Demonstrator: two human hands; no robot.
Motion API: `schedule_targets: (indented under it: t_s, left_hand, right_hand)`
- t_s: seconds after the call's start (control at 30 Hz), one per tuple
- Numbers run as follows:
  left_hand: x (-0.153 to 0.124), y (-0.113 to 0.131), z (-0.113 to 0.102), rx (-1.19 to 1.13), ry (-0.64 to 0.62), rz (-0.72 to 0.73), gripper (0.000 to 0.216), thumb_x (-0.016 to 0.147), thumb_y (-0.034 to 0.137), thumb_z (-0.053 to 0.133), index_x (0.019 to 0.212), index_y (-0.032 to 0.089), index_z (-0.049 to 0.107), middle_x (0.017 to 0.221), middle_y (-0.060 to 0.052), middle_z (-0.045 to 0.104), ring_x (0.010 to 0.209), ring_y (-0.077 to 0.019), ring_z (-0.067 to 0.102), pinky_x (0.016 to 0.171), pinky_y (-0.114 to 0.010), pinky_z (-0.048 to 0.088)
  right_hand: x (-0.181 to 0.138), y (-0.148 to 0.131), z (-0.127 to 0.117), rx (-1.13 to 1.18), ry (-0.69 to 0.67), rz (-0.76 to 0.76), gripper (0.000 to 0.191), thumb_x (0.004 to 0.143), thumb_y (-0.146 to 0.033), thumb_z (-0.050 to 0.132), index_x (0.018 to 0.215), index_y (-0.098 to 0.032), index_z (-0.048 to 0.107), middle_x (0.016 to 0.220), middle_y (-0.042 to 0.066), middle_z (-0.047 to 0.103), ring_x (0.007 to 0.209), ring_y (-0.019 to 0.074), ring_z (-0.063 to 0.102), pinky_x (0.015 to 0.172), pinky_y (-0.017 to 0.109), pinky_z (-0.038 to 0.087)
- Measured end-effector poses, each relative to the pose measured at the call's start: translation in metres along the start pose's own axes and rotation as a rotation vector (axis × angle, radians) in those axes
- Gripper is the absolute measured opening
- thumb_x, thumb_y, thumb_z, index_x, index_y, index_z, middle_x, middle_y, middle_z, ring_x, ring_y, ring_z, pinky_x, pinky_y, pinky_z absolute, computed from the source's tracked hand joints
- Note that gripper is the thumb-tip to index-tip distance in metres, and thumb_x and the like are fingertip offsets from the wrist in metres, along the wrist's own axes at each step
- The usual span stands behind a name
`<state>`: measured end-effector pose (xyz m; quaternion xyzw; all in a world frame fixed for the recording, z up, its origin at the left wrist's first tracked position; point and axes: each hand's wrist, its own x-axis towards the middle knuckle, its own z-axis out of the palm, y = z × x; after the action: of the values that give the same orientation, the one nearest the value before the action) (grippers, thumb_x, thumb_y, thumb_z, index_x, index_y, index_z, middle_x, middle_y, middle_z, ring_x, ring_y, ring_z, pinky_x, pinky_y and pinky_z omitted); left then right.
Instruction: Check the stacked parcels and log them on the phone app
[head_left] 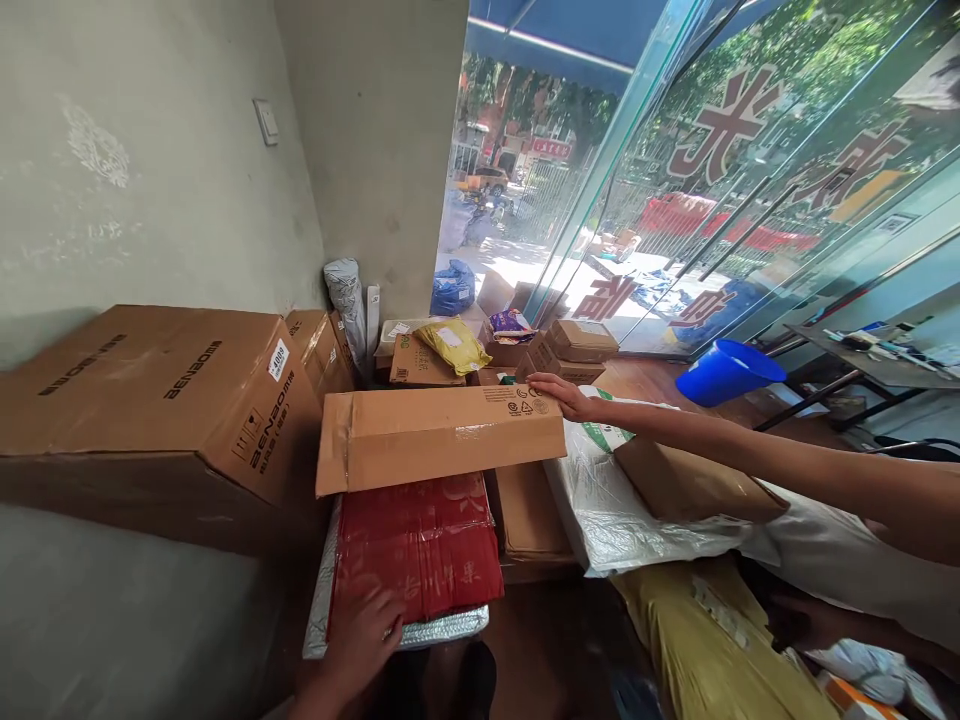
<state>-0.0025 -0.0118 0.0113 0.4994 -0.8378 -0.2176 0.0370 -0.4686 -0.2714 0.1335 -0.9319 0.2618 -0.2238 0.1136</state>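
the right hand (564, 394) reaches out with fingers flat and loosely spread, resting on the far right corner of a long cardboard box (439, 436); it grips nothing. that box lies crosswise on top of a red package (420, 545), covering its far edge, and its left end sits just beside a large brown carton (161, 400) against the wall. the left hand (364, 635) lies palm down on the near edge of the red package, fingers spread wide and pressed flat, closed on nothing. the red package rests on a silver padded mailer (442, 628) whose near edge shows beneath it. to the right lie a white plastic bag (622, 515), touching a brown parcel (690, 480), and a yellow bag (705, 640) nearer. a blue bucket (726, 372) stands beyond the forearm.
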Motion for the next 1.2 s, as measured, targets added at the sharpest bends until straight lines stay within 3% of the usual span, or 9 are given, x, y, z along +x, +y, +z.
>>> schedule_targets:
  t_s: [0.07,0.13,0.17,0.3,0.47,0.67,0.9,1.03,1.2]
  left_hand:
    - [0.025,0.008,-0.039,-0.009,0.211,0.114,0.026,0.089,0.020,0.045,0.104,0.027,0.066,0.113,-0.001,0.064,0.109,-0.0161,0.053,0.098,-0.034,0.044]
    - [0.052,0.021,-0.084,0.072,0.727,0.280,0.022,0.085,0.022,0.054,0.105,0.025,0.065,0.114,-0.004,0.062,0.107,-0.0200,0.052,0.095,-0.038,0.045]
    - [0.064,0.028,-0.104,0.139,0.825,0.292,0.024,0.084,0.024,0.057,0.107,0.021,0.064,0.118,-0.008,0.060,0.109,-0.0229,0.050,0.095,-0.041,0.045]
    - [0.092,0.045,-0.141,0.347,0.815,0.173,0.039,0.082,0.032,0.058,0.115,0.012,0.059,0.122,-0.016,0.054,0.115,-0.0315,0.044,0.095,-0.048,0.044]
    - [0.083,0.041,-0.114,0.448,0.828,0.134,0.055,0.082,0.040,0.057,0.126,0.008,0.051,0.130,-0.018,0.050,0.122,-0.0344,0.039,0.103,-0.052,0.032]
    - [0.035,0.052,-0.062,0.379,0.747,0.151,0.055,0.081,0.036,0.057,0.127,0.008,0.048,0.121,-0.014,0.056,0.117,-0.0281,0.044,0.108,-0.046,0.023]
    - [-0.027,0.057,0.024,0.163,0.389,-0.007,0.046,0.079,0.031,0.057,0.122,0.015,0.053,0.119,-0.009,0.060,0.114,-0.0264,0.052,0.096,-0.043,0.046]
    - [-0.028,0.052,0.024,0.079,0.242,-0.125,0.043,0.081,0.026,0.054,0.122,0.014,0.055,0.126,-0.012,0.057,0.115,-0.0278,0.053,0.096,-0.045,0.048]
    - [-0.015,0.055,-0.002,0.132,0.149,-0.188,0.042,0.079,0.020,0.055,0.120,0.011,0.058,0.136,-0.017,0.050,0.118,-0.0310,0.052,0.098,-0.048,0.046]
  right_hand:
    - [-0.003,0.000,-0.004,-0.019,-0.079,-0.101,0.052,0.098,-0.042,0.025,0.136,-0.009,0.037,0.136,0.023,0.039,0.131,0.0223,0.038,0.105,0.042,0.039]
    - [-0.005,-0.004,-0.007,-0.038,-0.150,-0.172,0.048,0.098,-0.038,0.027,0.138,-0.011,0.034,0.138,0.021,0.038,0.132,0.0248,0.036,0.103,0.046,0.040]
    - [-0.005,-0.008,-0.008,-0.049,-0.176,-0.193,0.047,0.098,-0.036,0.028,0.140,-0.014,0.031,0.139,0.020,0.036,0.132,0.0262,0.035,0.103,0.047,0.041]
    - [-0.008,-0.026,-0.010,-0.080,-0.218,-0.244,0.050,0.098,-0.030,0.029,0.146,-0.021,0.016,0.141,0.018,0.033,0.131,0.0286,0.036,0.101,0.050,0.043]
    - [-0.025,-0.034,-0.002,-0.100,-0.271,-0.396,0.056,0.094,-0.025,0.035,0.146,-0.018,0.015,0.139,0.018,0.035,0.129,0.0293,0.038,0.098,0.048,0.047]
    - [-0.071,-0.051,0.036,-0.120,-0.388,-0.605,0.073,0.082,-0.037,0.049,0.147,-0.024,0.019,0.131,0.018,0.052,0.128,0.0330,0.043,0.100,0.059,0.043]
    - [-0.123,-0.112,0.097,-0.055,-0.605,-0.486,0.069,0.088,-0.018,0.046,0.145,-0.043,0.015,0.127,0.008,0.056,0.117,0.0323,0.050,0.086,0.057,0.056]
    - [-0.129,-0.123,0.103,0.021,-0.641,-0.347,0.078,0.088,-0.016,0.044,0.147,-0.039,0.000,0.129,0.010,0.054,0.119,0.0323,0.047,0.090,0.057,0.055]
    - [-0.122,-0.121,0.059,0.140,-0.502,-0.224,0.060,0.086,-0.024,0.057,0.139,-0.038,0.035,0.122,0.004,0.061,0.117,0.0217,0.056,0.103,0.043,0.048]
